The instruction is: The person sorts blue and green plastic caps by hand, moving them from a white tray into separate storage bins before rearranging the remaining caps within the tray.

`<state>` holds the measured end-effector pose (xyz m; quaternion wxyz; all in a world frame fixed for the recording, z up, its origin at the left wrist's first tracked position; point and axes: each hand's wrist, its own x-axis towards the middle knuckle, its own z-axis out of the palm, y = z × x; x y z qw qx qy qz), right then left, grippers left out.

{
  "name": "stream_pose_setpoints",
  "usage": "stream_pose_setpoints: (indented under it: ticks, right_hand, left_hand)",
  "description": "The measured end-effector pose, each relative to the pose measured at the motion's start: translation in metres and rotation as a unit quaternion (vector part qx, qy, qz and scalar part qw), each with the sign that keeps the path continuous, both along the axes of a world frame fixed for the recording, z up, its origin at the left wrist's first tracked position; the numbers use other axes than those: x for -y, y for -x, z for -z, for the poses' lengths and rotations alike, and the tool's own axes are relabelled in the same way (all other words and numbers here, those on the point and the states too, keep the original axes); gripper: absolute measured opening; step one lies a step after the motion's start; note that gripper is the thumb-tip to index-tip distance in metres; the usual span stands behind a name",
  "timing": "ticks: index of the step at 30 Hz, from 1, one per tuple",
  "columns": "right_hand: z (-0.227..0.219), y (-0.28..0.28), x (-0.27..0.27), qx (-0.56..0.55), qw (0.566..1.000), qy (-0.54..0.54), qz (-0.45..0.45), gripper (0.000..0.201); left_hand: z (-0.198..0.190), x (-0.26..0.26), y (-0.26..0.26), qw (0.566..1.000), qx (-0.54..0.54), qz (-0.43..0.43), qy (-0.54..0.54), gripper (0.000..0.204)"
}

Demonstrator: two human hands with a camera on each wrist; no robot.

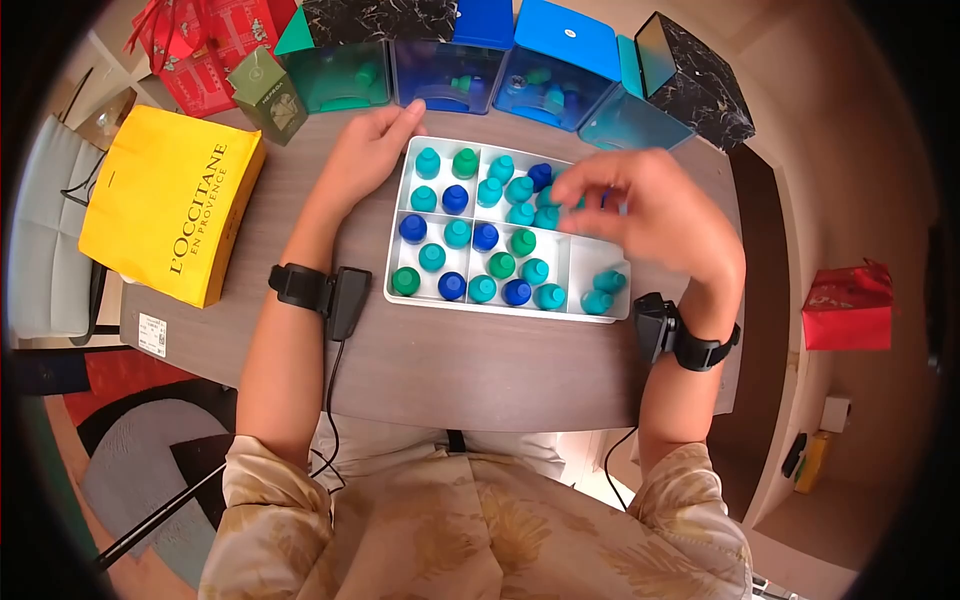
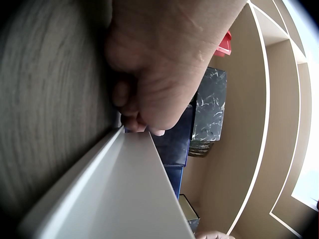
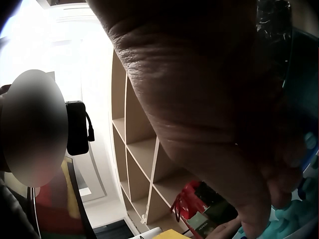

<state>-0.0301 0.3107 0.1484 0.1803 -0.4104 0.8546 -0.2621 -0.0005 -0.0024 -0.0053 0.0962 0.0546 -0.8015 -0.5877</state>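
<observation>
A white divided tray [image 1: 510, 312] lies on the table and holds small teal, green and dark blue bottles. My right hand [image 1: 660, 205], blurred, hovers over its far right compartment with thumb and fingers bent toward each other, close to a teal bottle [image 1: 547, 217]. Whether a bottle is between those fingertips I cannot tell. In the right wrist view the right hand's fingers are dark above teal bottles [image 3: 284, 225]. My left hand [image 1: 375, 140] rests beside the tray's far left corner. The left wrist view shows its loosely bent fingers [image 2: 130, 107] right at the tray's wall [image 2: 132, 184].
Behind the tray stand a green-tinted box [image 1: 340, 85], a dark blue box [image 1: 440, 80], a bright blue box [image 1: 555, 75] and a teal box [image 1: 635, 125], some with bottles inside. A yellow bag [image 1: 165, 200] and a small green carton [image 1: 270, 100] stand at left.
</observation>
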Motion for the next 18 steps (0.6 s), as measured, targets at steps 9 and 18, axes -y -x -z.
stream_pose_setpoints:
  ticks: [9,18]
  right_hand:
    - [0.021,-0.015,0.013,0.021,0.988,-0.137,-0.073,0.030]
    - [0.028,-0.025,0.006,0.037,0.993,-0.095,-0.053,0.024]
  left_hand:
    - [-0.002,0.000,0.000,1.000,-0.004,0.006,-0.005,0.053]
    - [0.001,0.003,0.004,1.000,-0.009,-0.002,0.015,0.058]
